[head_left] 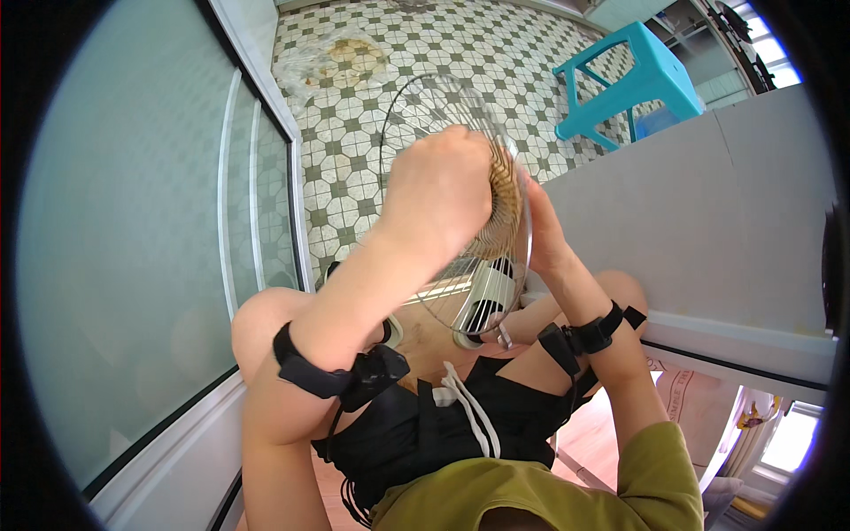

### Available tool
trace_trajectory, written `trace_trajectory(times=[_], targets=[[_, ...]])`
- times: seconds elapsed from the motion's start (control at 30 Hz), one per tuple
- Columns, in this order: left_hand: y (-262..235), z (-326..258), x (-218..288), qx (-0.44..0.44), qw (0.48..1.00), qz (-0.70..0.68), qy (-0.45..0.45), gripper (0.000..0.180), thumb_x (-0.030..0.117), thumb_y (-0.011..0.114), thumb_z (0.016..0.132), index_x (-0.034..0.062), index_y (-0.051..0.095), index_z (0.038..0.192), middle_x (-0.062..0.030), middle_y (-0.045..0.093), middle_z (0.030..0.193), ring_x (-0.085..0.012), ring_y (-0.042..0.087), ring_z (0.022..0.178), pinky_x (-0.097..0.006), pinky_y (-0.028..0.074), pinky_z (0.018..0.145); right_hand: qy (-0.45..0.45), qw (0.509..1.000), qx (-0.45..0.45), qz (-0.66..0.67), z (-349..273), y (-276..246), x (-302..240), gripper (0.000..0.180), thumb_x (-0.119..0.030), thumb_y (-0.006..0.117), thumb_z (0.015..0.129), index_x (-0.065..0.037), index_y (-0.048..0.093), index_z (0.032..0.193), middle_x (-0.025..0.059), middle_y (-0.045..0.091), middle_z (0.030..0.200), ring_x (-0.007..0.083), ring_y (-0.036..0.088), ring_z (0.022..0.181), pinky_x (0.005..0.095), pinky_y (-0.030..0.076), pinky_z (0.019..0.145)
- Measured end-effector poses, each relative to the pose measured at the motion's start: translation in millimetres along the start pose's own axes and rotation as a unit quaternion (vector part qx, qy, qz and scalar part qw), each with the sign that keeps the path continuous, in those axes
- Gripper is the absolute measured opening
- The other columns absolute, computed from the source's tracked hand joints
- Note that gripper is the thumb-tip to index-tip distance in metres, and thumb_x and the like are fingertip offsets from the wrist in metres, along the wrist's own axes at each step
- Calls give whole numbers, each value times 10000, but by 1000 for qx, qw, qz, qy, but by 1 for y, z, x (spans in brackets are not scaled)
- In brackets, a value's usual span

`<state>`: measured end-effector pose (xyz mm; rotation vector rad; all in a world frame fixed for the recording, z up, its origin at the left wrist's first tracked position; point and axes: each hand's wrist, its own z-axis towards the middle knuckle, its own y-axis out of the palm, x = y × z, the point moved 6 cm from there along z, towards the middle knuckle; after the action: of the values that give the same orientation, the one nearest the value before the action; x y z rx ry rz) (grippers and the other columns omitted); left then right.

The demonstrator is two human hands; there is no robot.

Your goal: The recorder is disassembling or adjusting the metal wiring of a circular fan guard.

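A round wire fan grille (416, 106) is held upright over my knees. My left hand (443, 190) is closed around a tan scrubbing pad (505, 199) and presses it against the grille's wires. On the far side my right hand (542, 232) grips the grille's rim and steadies it. Both forearms carry black strapped bands (341, 376). Part of the grille is hidden behind my left hand.
The floor (354, 177) has green and white patterned tiles. A frosted glass sliding door (133, 248) stands on the left. A turquoise plastic stool (633, 80) is at the upper right, next to a grey panel (708, 221). A stained plastic bag (336, 57) lies on the tiles.
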<state>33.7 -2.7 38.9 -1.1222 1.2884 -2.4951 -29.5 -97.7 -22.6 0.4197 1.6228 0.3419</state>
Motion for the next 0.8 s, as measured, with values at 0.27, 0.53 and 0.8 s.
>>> trace_trajectory(times=[0.27,0.53,0.8], targets=[[-42,8,-6,89,993,-74,4,49,53,563,767,7,579,768,-123,576,777,-313,585,707,-388,474,640,-1,949,-109,296,1,-13,-13,597,-523,333,932,-100,366,1353,110,424,1336,302,429,1220,534,380,999],[-34,3,12,114,988,-12,102,72,39,622,741,38,555,766,-88,512,745,-261,566,715,-363,466,633,30,953,-77,291,-7,-24,-14,602,-544,282,944,-108,383,1346,111,425,1331,309,428,1208,614,377,965],[-30,1,22,166,964,50,202,125,4,621,657,42,512,708,-77,483,703,-242,545,678,-330,457,618,52,928,-105,353,-6,-20,-12,604,-533,359,917,-108,380,1345,129,412,1337,347,434,1198,698,364,911]])
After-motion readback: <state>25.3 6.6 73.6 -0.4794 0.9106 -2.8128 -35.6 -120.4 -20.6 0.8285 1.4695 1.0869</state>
